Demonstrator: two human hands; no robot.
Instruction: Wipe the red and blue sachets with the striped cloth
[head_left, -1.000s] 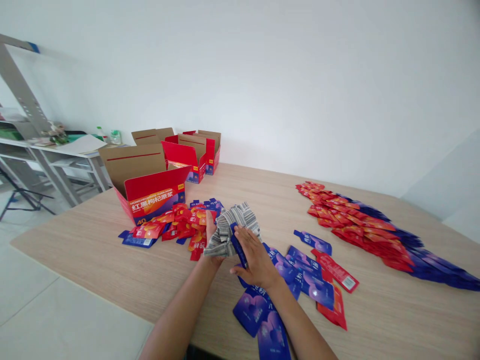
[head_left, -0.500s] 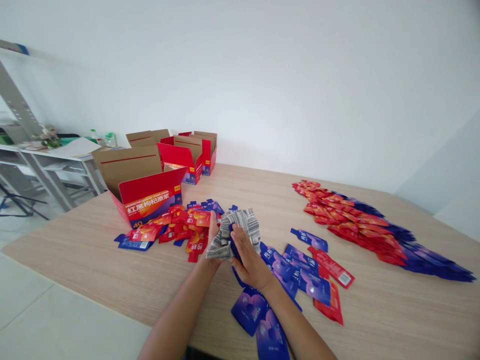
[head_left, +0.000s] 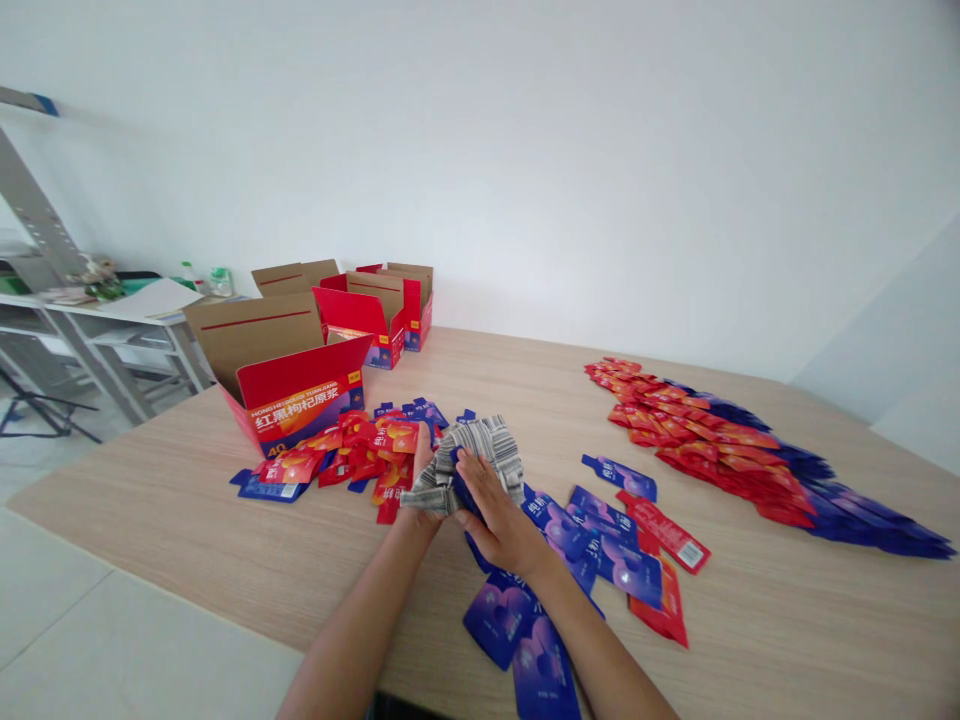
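A grey-and-white striped cloth (head_left: pixel 501 448) is bunched around a blue pouch (head_left: pixel 464 491), of which only a narrow strip shows. My left hand (head_left: pixel 421 462) grips the cloth from the left and below, most of its fingers hidden underneath. From the right, my right hand (head_left: pixel 499 515) lies over the blue pouch, fingers pressed together along it and thumb beneath. Blue pouches (head_left: pixel 501 615) lie loose under and beside my right forearm, with red pouches (head_left: pixel 660 605) among them. Left of the hands is a heap of red pouches (head_left: pixel 394 437) mixed with blue ones.
An open red carton (head_left: pixel 307 400) stands behind the left heap, with more open cartons (head_left: pixel 367 318) near the wall. Overlapping rows of red and blue pouches (head_left: pixel 720 450) stretch along the right side of the table (head_left: pixel 225 545). Another desk (head_left: pixel 142 315) stands far left.
The cloth and both hands have shifted slightly left, and a corner of the cloth now sticks out further over my left wrist. The pouches on the table have stayed put.
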